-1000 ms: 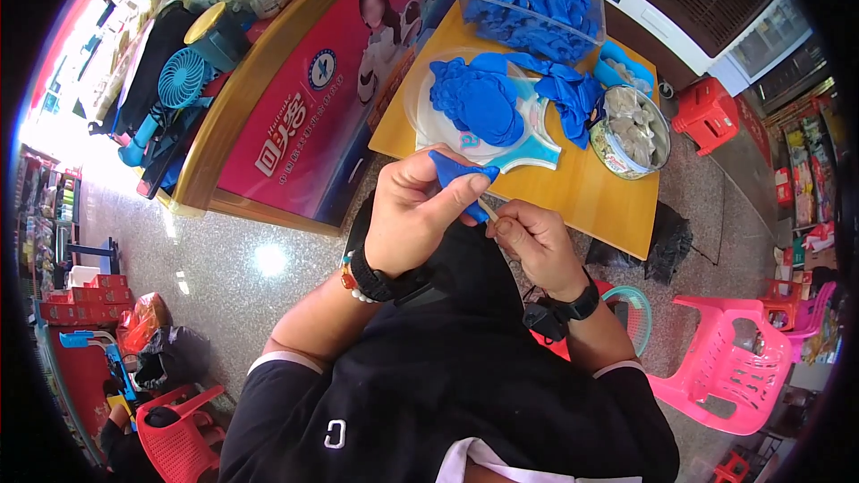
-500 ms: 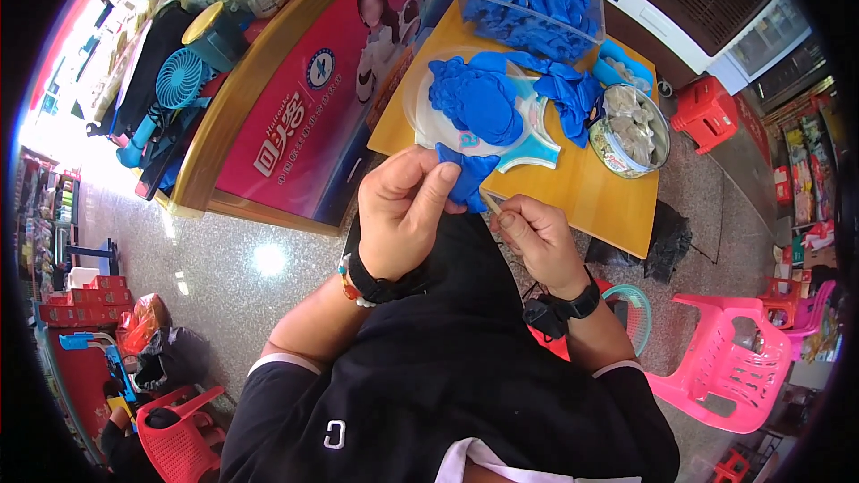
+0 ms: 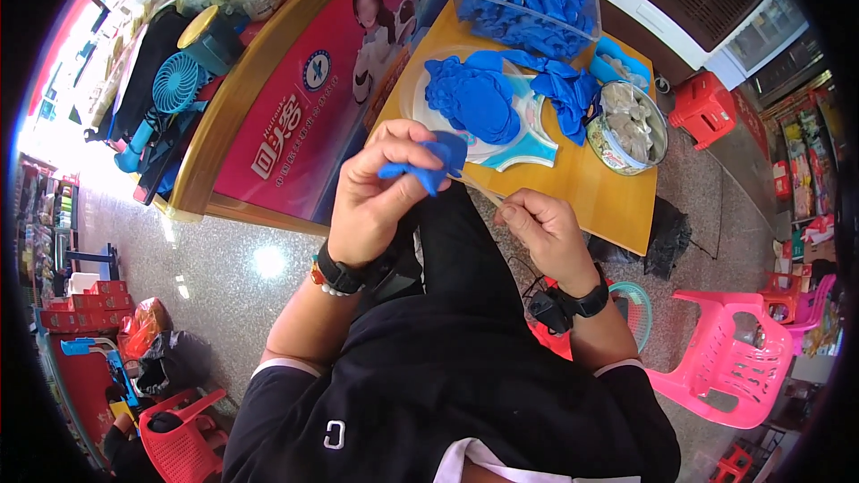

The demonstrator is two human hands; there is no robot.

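My left hand (image 3: 376, 192) is closed on a crumpled blue piece (image 3: 434, 161), held in front of the table's near edge. My right hand (image 3: 546, 237), lower and to the right, pinches a thin pale strip (image 3: 479, 188) that runs up to the blue piece. On the yellow table (image 3: 617, 215) beyond them, flat blue pieces (image 3: 474, 98) are piled on a translucent round plate, with a looser blue heap (image 3: 568, 103) beside it. A round tin (image 3: 631, 156) holds crumpled pale bits.
A clear bin (image 3: 528, 13) of blue pieces and a small blue tray (image 3: 617, 63) stand on the table's far part. A wooden-edged counter (image 3: 282, 130) borders the left. Pink chair (image 3: 716, 358) is at right. A person's arm (image 3: 116, 434) shows at lower left by a red chair (image 3: 179, 447).
My left hand has moved left with the blue piece and turned, fingers now curled over it. My right hand stays low while the pale strip shows longer between the hands.
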